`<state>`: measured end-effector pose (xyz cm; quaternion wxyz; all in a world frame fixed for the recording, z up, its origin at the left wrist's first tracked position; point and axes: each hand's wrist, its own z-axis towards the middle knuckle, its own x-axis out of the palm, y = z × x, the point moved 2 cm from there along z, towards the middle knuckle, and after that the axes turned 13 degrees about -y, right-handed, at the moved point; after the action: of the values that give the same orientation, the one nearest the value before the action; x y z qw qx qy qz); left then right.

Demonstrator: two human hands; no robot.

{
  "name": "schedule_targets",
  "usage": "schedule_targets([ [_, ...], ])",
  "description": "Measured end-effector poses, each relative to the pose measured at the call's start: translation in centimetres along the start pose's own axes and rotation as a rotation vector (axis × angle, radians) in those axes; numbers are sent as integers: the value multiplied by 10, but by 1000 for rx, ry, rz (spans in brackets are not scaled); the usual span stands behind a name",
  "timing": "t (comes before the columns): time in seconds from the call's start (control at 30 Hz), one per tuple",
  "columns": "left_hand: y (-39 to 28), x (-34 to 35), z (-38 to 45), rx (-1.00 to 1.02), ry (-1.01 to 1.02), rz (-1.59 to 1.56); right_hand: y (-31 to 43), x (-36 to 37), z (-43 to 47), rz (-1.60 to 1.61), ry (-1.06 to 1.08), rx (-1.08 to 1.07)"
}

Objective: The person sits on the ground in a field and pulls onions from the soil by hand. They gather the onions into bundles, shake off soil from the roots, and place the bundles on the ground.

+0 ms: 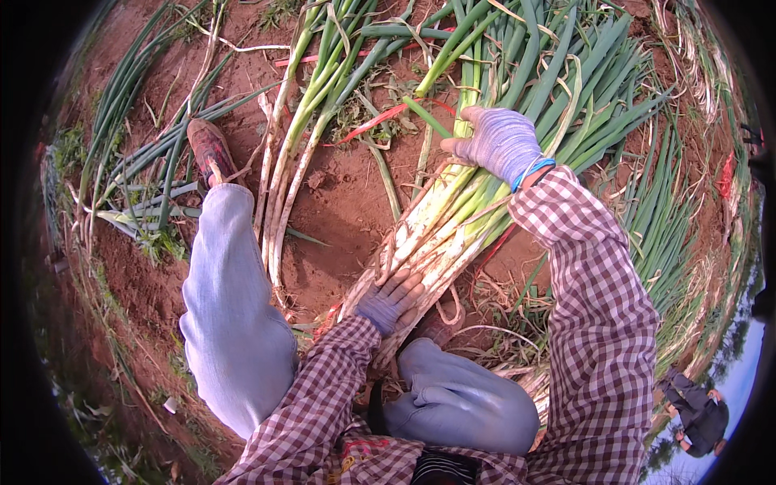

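Note:
A thick bundle of Welsh onions (436, 224) lies slantwise on the soil before me. Its white, dirt-streaked stems point towards me and the green leaves fan out beyond. My right hand (500, 142), in a bluish knit glove with bare fingertips, curls over the bundle where white turns to green. Lower down, my left hand (391, 302), gloved alike, rests palm-down across the stems with its fingers stretched out. Brown twine (388, 254) runs along and across the bundle, with a loose loop hanging at its lower right side. The underside of the bundle is hidden.
Several loose onions (291, 157) lie left of the bundle, and more (145, 163) lie beyond my shoe (209, 148). Red plastic ribbon (376, 124) crosses the soil. Rows of onions (661, 212) stretch along the right. A person (697, 412) stands at the far lower right.

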<state>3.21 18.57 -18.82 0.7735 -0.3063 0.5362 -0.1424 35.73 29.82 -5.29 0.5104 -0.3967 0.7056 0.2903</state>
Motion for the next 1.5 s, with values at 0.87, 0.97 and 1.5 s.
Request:
schedule_targets([
  [0.87,2,3,-2,-81,-68,-115,-12,-22,18,54,-316,-314],
  [0.97,1,4,-1,-88,-18,-193,-30,35,-45,55,-560,-268],
  [1.5,10,13,-12,-48,51,-170,-27,49,15,-155,245,-634],
])
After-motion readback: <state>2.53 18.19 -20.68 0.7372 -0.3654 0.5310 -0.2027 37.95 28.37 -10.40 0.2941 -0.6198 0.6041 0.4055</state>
